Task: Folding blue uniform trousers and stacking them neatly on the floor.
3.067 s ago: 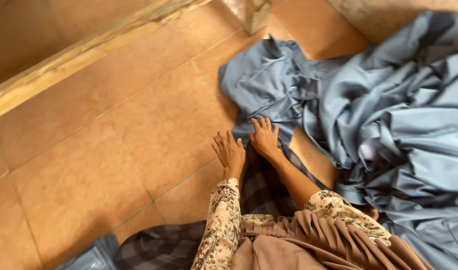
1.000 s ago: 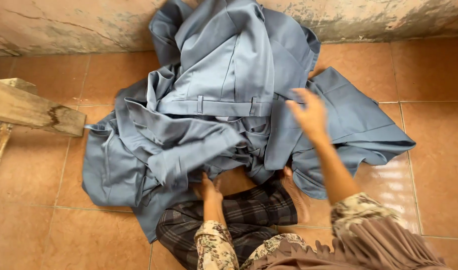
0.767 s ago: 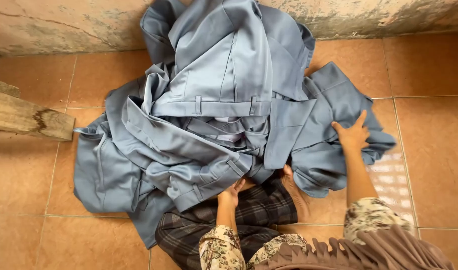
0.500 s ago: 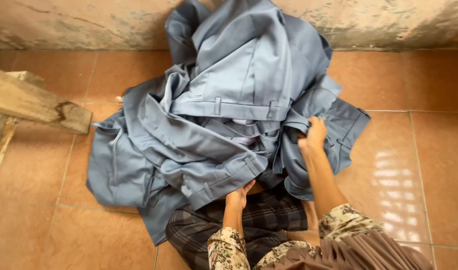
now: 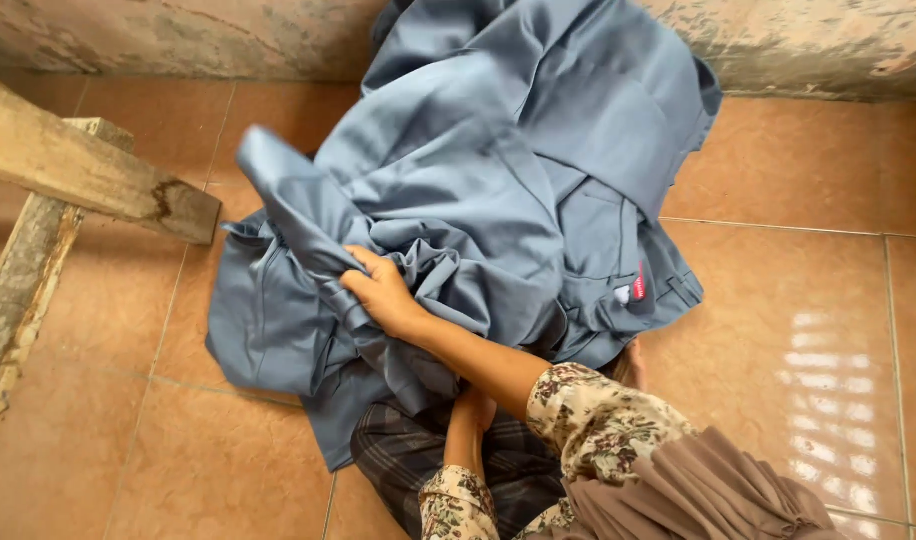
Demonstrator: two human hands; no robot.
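Observation:
A heap of blue-grey garments lies on the orange tiled floor in front of me. My right hand reaches across to the left and is closed on a fold of the blue-grey cloth, with a long flap standing up beyond it. My left hand is tucked under the near edge of the heap, above my lap; only the wrist and floral sleeve show, and its fingers are hidden. A small red label shows on one garment at the right side of the heap.
A dark plaid cloth covers my lap under the heap. Rough wooden beams stand at the left. A stained concrete wall runs along the far side. Glossy tiled floor lies to the right.
My right hand has swept from the right side of the heap to its left, carrying cloth over with it. The heap now looks more bunched and folded over itself.

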